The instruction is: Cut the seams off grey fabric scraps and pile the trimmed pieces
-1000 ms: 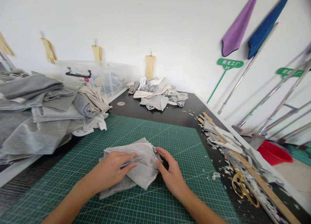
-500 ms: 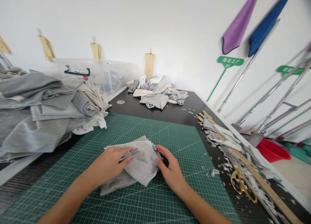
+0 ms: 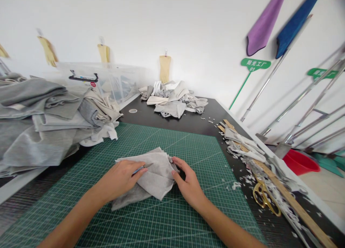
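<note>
Grey cloth (image 3: 159, 179) lies folded in layers just in front of me, between my two hands, and its longer direction goes roughly from left to right, across my body. Its far edge makes a small peak, and one darker layer comes out below, at the near left.

My left hand (image 3: 120, 181) lies over the left part of the cloth. Its thumb and fingers are closed on a small tool (image 3: 138, 169), which has a blue part and a thin metal tip. This tip is over the middle of the cloth and points to the right, a little away from me. Whether it touches the fabric, I cannot tell.

My right hand (image 3: 190, 185) is at the opposite end and pinches the right edge between thumb and fingers; how many layers are inside the pinch is hidden. So both hands are at the cloth, but the left one reaches further over it.

Under the cloth is a green mat (image 3: 194, 151) with a white grid, on a dark table (image 3: 188, 124). Further out, a big pile of fabric (image 3: 59, 133) stands at the left, a smaller heap (image 3: 175, 101) at the back, and gold-handled scissors (image 3: 265, 199) beside a wooden strip (image 3: 296, 205) at the right.
</note>
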Demonstrator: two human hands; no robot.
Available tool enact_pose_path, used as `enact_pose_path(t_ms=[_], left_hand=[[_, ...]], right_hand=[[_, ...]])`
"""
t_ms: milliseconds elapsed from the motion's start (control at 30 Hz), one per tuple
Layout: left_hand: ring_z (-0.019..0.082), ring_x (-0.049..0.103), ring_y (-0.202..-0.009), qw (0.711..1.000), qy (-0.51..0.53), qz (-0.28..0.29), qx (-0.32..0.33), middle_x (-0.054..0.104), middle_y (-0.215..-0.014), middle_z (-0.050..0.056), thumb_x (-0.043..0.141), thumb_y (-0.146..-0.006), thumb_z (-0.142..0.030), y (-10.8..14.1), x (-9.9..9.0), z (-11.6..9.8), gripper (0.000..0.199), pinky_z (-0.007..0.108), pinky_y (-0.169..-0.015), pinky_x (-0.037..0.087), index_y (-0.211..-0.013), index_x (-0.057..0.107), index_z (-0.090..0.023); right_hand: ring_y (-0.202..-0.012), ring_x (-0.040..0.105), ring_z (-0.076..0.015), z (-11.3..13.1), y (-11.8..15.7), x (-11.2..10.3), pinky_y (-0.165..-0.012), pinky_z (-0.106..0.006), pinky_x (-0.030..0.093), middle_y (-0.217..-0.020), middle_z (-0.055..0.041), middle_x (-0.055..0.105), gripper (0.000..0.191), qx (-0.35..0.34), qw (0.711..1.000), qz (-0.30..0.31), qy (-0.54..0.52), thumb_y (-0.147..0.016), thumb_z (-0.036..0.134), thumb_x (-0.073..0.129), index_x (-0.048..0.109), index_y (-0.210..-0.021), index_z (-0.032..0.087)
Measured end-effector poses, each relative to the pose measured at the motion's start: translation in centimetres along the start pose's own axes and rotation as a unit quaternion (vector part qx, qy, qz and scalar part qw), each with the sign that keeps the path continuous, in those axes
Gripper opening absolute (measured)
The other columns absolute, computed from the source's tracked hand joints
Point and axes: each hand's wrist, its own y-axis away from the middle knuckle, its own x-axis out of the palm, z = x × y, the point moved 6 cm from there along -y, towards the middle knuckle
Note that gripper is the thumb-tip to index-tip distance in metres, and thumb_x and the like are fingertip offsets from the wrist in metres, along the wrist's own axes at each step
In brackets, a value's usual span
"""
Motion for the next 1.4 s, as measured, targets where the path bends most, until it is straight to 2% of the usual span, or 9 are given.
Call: enact_pose_path(t_ms=[100, 267, 467, 667, 833, 1067, 1300, 1400], left_hand=[[0.025, 0.066, -0.103, 1.0, -0.006, 0.014, -0.006, 0.07, -0.115, 0.004, 0.044, -0.098, -0.043, 0.0, 0.4, 0.3, 0.037, 0.042, -0.094, 0.049, -0.119, 0.066, -0.022], [0.027, 0.065, -0.106, 1.0, -0.001, 0.0, -0.025, 0.069, -0.119, 0.008, 0.045, -0.096, -0.05, 0.1, 0.4, 0.5, 0.046, 0.043, -0.096, 0.048, -0.124, 0.063, -0.017], [0.024, 0.066, -0.103, 1.0, 0.008, 0.002, 0.002, 0.071, -0.115, 0.004, 0.042, -0.099, -0.044, 0.1, 0.3, -0.1, 0.038, 0.04, -0.094, 0.049, -0.118, 0.066, -0.022], [0.026, 0.065, -0.105, 1.0, -0.002, -0.003, -0.011, 0.069, -0.119, 0.007, 0.046, -0.096, -0.049, 0.2, 0.4, 0.0, 0.044, 0.043, -0.095, 0.049, -0.125, 0.062, -0.019], [0.023, 0.066, -0.101, 1.0, 0.008, 0.015, 0.006, 0.071, -0.113, 0.003, 0.043, -0.099, -0.044, 0.4, 0.3, -0.6, 0.036, 0.04, -0.092, 0.05, -0.119, 0.064, -0.022], [0.024, 0.065, -0.105, 1.0, 0.0, -0.006, -0.001, 0.068, -0.119, 0.006, 0.044, -0.097, -0.049, 0.3, 0.2, -0.5, 0.044, 0.04, -0.094, 0.049, -0.125, 0.061, -0.019], [0.023, 0.066, -0.102, 1.0, 0.001, -0.001, 0.009, 0.07, -0.115, 0.003, 0.043, -0.099, -0.044, 0.4, 0.0, -0.6, 0.036, 0.039, -0.093, 0.05, -0.117, 0.065, -0.022], [0.023, 0.066, -0.103, 1.0, 0.008, -0.01, 0.0, 0.07, -0.116, 0.005, 0.043, -0.098, -0.046, 0.3, -0.2, -0.6, 0.039, 0.039, -0.093, 0.05, -0.121, 0.062, -0.021]], right_hand=[[-0.123, 0.055, -0.0212, -0.1, 0.0, 0.1, -0.111, -0.044, 0.04, -0.134, -0.007, 0.059, 0.042, 0.002, 1.0, 0.003, 0.001, -0.087, 0.024, 0.056, 0.055, -0.129, 0.021], [-0.124, 0.054, -0.0211, -0.2, 0.0, 0.1, -0.111, -0.044, 0.04, -0.134, -0.0063, 0.058, 0.042, 0.001, 1.0, 0.004, 0.003, -0.088, 0.024, 0.056, 0.054, -0.129, 0.023], [-0.123, 0.055, -0.022, -0.1, 0.0, 0.0, -0.11, -0.045, 0.04, -0.134, -0.0071, 0.058, 0.041, -0.001, 1.0, 0.003, 0.006, -0.088, 0.025, 0.056, 0.055, -0.128, 0.022], [-0.123, 0.055, -0.022, -0.1, -0.1, 0.0, -0.111, -0.045, 0.04, -0.134, -0.0068, 0.058, 0.041, -0.001, 1.0, 0.002, 0.007, -0.088, 0.024, 0.056, 0.055, -0.129, 0.023], [-0.124, 0.055, -0.0228, -0.1, 0.0, 0.1, -0.111, -0.047, 0.04, -0.134, -0.007, 0.059, 0.041, 0.001, 1.0, 0.0, 0.002, -0.087, 0.024, 0.056, 0.056, -0.128, 0.023], [-0.124, 0.055, -0.0225, -0.1, 0.0, 0.1, -0.111, -0.046, 0.039, -0.134, -0.0072, 0.058, 0.042, -0.001, 1.0, 0.0, 0.006, -0.087, 0.025, 0.056, 0.055, -0.129, 0.022], [-0.124, 0.055, -0.023, 0.0, 0.0, 0.0, -0.111, -0.047, 0.039, -0.134, -0.0074, 0.058, 0.041, 0.003, 1.0, -0.002, 0.0, -0.087, 0.026, 0.056, 0.056, -0.128, 0.023], [-0.122, 0.056, -0.0233, 0.1, 0.0, 0.0, -0.11, -0.047, 0.04, -0.133, -0.0078, 0.059, 0.041, 0.002, 1.0, -0.003, -0.003, -0.087, 0.026, 0.057, 0.057, -0.127, 0.023]])
